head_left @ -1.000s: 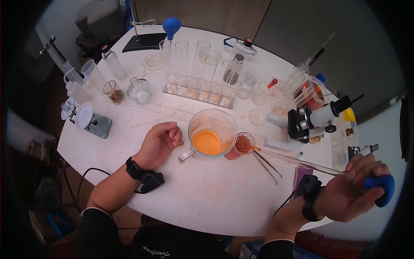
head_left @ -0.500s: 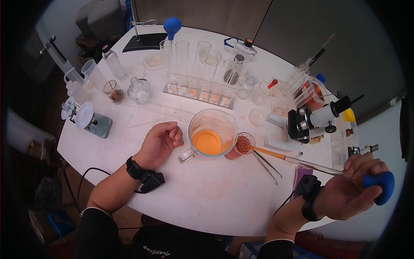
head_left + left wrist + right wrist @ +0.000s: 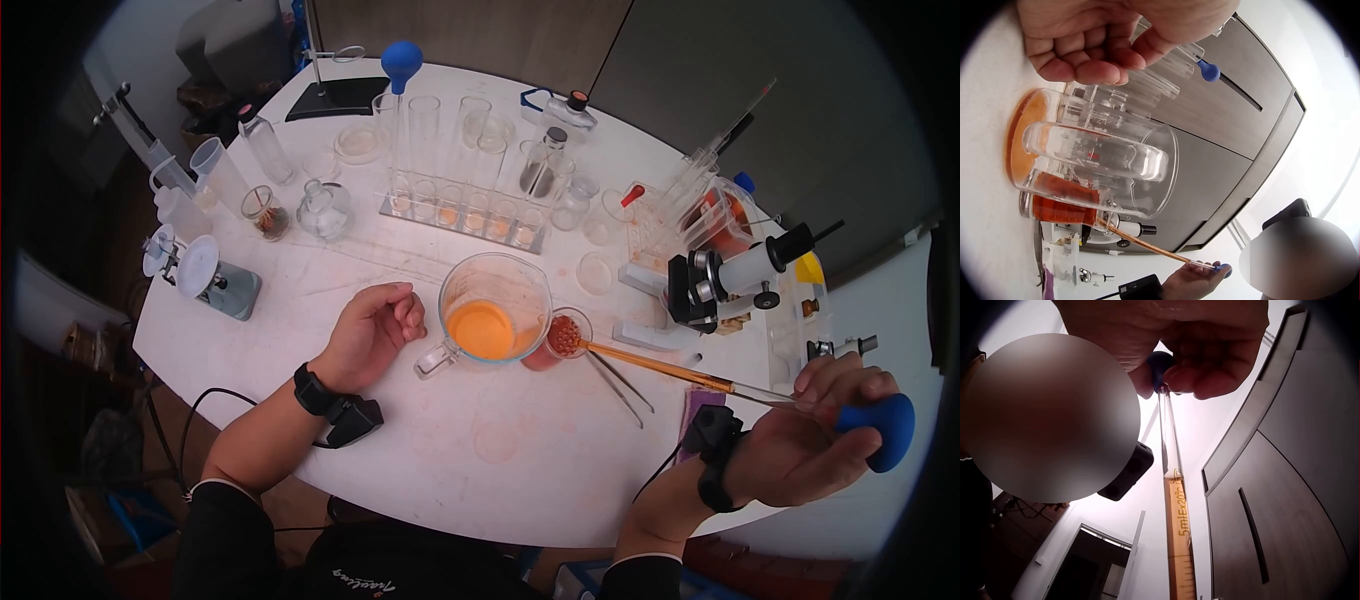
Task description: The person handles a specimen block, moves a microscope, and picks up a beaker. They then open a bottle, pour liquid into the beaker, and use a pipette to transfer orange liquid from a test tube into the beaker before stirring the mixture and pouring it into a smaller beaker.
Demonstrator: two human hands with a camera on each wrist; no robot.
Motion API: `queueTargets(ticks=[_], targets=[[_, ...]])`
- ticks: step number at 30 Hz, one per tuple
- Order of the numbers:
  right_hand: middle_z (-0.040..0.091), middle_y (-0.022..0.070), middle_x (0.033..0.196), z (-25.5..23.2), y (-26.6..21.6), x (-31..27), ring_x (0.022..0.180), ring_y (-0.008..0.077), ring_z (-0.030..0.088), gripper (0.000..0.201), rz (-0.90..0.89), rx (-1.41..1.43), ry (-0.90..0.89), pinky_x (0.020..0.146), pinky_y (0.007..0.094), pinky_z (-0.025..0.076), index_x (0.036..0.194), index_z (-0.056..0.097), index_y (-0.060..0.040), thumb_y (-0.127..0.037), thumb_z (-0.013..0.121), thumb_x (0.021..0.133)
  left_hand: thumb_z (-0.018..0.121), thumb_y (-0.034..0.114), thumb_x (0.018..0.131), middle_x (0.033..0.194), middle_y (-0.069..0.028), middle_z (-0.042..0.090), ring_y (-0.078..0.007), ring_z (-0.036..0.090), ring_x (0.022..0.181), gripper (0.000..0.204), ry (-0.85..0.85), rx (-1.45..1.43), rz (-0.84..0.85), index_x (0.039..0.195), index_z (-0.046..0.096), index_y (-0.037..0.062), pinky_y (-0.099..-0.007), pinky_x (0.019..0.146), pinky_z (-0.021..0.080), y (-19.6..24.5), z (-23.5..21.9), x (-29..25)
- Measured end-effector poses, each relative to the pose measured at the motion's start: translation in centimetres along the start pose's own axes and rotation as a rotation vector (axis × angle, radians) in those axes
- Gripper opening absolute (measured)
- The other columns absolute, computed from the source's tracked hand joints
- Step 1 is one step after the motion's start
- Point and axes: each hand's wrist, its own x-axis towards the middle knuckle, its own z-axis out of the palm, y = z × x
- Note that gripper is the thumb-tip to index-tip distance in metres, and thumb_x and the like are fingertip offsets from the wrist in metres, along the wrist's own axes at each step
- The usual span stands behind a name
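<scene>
My right hand [image 3: 790,450] grips a glass pipette [image 3: 655,367] near its top, with the thumb against the blue rubber bulb [image 3: 884,432]. The pipette slants down to the left, its tip in a small beaker [image 3: 543,357] of orange-red liquid with bubbles on top. Orange liquid fills much of the tube; the right wrist view shows its level near the "5ml" print [image 3: 1179,515]. My left hand [image 3: 368,335] rests on the table, fingers loosely curled and holding nothing. Between it and the beaker stands a glass measuring jug [image 3: 437,358] with orange liquid in the bottom.
Metal tweezers [image 3: 622,390] lie beside the beaker. Behind the jug is a rack [image 3: 462,226] of tubes, some with orange liquid low down. A microscope [image 3: 735,275] stands at the right, a balance scale [image 3: 230,292] at the left. Bottles and glassware line the back.
Orange liquid has climbed inside the pipette, from near the tip to far up the tube. The blue bulb and right fingers have shifted slightly. My left hand has stayed still.
</scene>
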Motion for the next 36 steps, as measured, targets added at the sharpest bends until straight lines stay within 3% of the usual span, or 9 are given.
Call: queueTargets(ticks=[12, 15, 21, 36], targets=[[0.043, 0.0002, 0.067, -0.22, 0.09, -0.03, 0.058, 0.0089, 0.04, 0.059, -0.004, -0.009, 0.013, 0.054, 0.023, 0.035, 0.113, 0.048, 0.0022, -0.053, 0.055, 0.094, 0.046, 0.021, 0.098, 0.069, -0.0032, 0.055, -0.0149, 0.049, 0.066, 0.032, -0.007, 0.009, -0.01, 0.068, 0.049, 0.0108, -0.0303, 0.075, 0.044, -0.03, -0.19, 0.06], [0.044, 0.0013, 0.068, -0.15, 0.33, -0.08, 0.063, 0.0095, 0.039, 0.049, -0.08, 0.146, -0.047, 0.059, 0.0243, 0.033, 0.12, 0.049, 0.0107, -0.034, 0.052, 0.099, 0.046, 0.022, 0.098, 0.069, -0.0032, 0.055, -0.015, 0.049, 0.066, 0.032, -0.011, 0.009, -0.01, 0.068, 0.049, 0.0108, -0.0304, 0.075, 0.044, -0.03, -0.19, 0.07], [0.041, 0.0013, 0.069, 0.39, -0.14, -0.01, 0.062, 0.0095, 0.039, 0.051, -0.072, 0.095, -0.013, 0.059, 0.0247, 0.033, 0.124, 0.046, 0.0121, -0.032, 0.052, 0.099, 0.048, 0.02, 0.097, 0.069, -0.0042, 0.056, -0.0154, 0.048, 0.064, 0.031, 0.007, -0.012, 0.003, 0.068, 0.048, 0.0097, -0.0305, 0.072, 0.043, -0.05, 0.0, 0.03], [0.038, 0.0002, 0.072, -0.04, -0.2, -0.17, 0.061, 0.0087, 0.038, 0.063, -0.021, 0.115, -0.033, 0.059, 0.0243, 0.032, 0.123, 0.048, 0.0063, -0.05, 0.053, 0.095, 0.048, 0.02, 0.097, 0.069, -0.0045, 0.055, -0.0157, 0.048, 0.063, 0.031, 0.008, -0.01, 0.006, 0.068, 0.048, 0.0094, -0.0307, 0.072, 0.043, -0.07, -0.05, 0.03]])
